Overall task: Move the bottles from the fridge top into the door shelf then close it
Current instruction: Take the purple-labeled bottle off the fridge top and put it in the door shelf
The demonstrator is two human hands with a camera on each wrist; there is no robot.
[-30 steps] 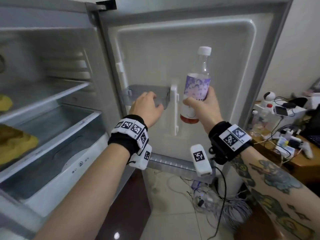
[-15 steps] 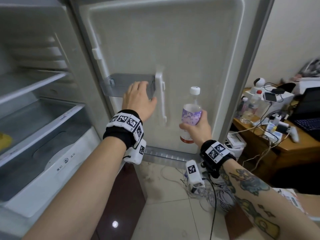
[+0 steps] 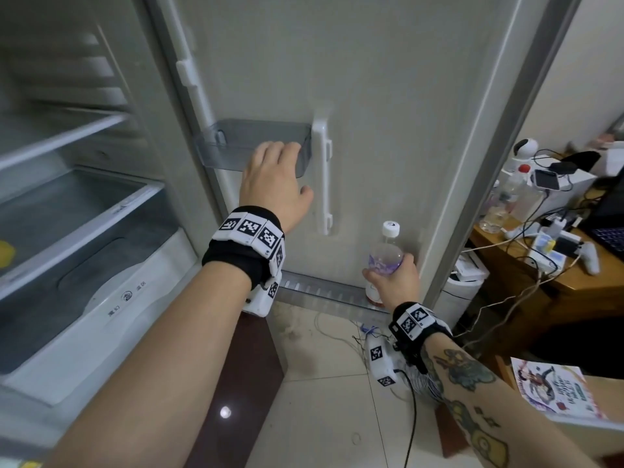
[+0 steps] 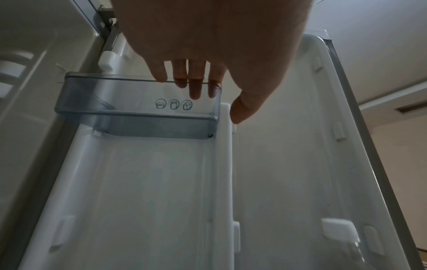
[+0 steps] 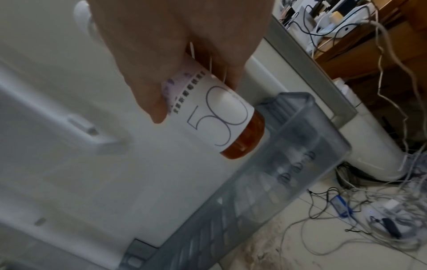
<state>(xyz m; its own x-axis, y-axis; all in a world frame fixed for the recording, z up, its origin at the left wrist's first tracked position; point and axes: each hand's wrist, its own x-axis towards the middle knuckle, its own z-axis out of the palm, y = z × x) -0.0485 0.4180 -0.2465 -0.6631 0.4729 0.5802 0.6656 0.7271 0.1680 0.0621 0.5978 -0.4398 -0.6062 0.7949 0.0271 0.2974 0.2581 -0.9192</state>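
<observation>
Gripping bottle [image 3: 385, 260] at label with right hand [image 3: 393, 283], five o'clock, base at bottom door shelf [image 3: 320, 293]. Hooking left hand [image 3: 273, 187] over upper shelf [image 3: 229, 146], eleven o'clock. Probably light, slick plastic; grip mid-body.

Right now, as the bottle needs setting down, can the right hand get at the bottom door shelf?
Likely yes: the right hand holds the bottle right over the bottom door shelf, whose open top shows nothing in the way.

Head view downward onto the fridge door [image 3: 388, 96]; wrist views close up, left upward, right downward, same door.
</observation>
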